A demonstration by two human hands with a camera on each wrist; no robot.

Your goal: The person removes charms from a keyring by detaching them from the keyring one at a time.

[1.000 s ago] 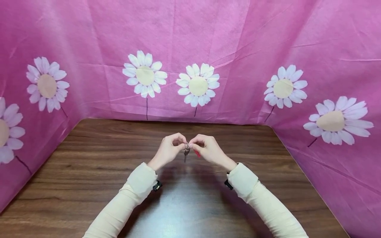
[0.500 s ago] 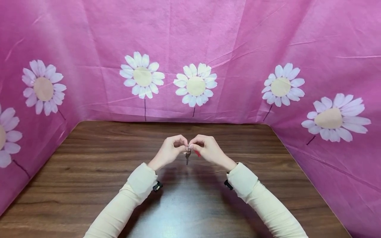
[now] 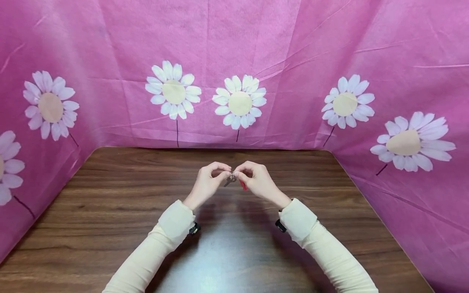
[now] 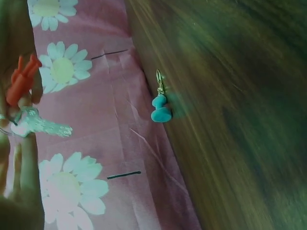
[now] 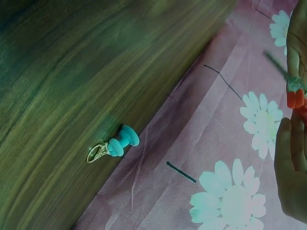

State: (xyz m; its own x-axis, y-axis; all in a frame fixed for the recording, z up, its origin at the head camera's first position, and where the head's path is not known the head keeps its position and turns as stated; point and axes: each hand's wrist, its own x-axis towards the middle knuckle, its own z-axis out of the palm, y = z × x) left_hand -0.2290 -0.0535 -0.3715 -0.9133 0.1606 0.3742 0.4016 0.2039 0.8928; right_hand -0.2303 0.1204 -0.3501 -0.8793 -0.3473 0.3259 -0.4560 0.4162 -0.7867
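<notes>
Over the middle of the wooden table (image 3: 110,211) my two hands meet fingertip to fingertip. My left hand (image 3: 210,181) and my right hand (image 3: 254,179) both pinch a small key ring between thumb and fingers. A silver key (image 3: 229,181) on the ring sticks out tilted toward the left hand; it shows again as the key (image 4: 44,127) in the left wrist view. A red tag (image 3: 243,186) hangs under the right fingers, seen as the red tag (image 4: 21,80) and the red tag (image 5: 295,98) in the wrist views.
A teal knob-shaped charm (image 4: 160,108) with a small metal ring lies on the table against the foot of the backdrop; in the right wrist view the charm (image 5: 123,141) lies the same way. Pink cloth with white daisies (image 3: 238,101) walls the table at the back and both sides.
The key hung straight down before; now it has swung up and points left. Both hands have lifted slightly and still pinch the ring.
</notes>
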